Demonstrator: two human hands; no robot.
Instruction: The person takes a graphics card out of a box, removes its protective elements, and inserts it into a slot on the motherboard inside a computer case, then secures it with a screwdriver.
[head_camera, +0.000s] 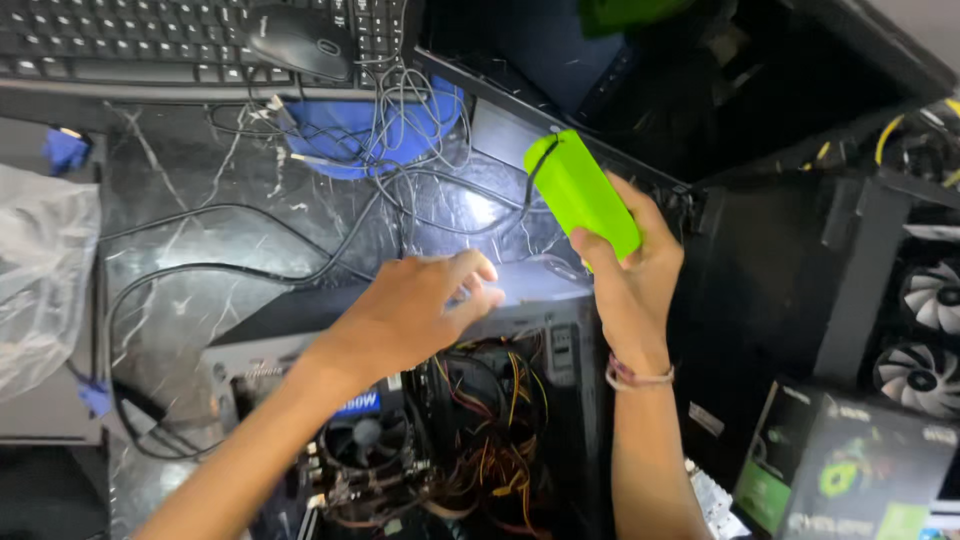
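Observation:
My right hand (625, 265) grips a bright green flashlight (580, 190), which throws a white glare on the top edge of an open computer case (545, 330). My left hand (415, 310) rests on that lit edge, fingers curled over it and holding nothing that I can see. Below both hands the case interior shows a cooling fan (365, 440) and bundles of coloured wires (490, 450). A thin band circles my right wrist.
A black keyboard (120, 35) and mouse (298, 40) lie at the back left, with a blue pad (385, 130) and tangled cables (300, 240) on the dark marble desk. A plastic bag (40, 270) sits left. Another case with fans (925, 330) and a green-and-black box (850, 470) stand right.

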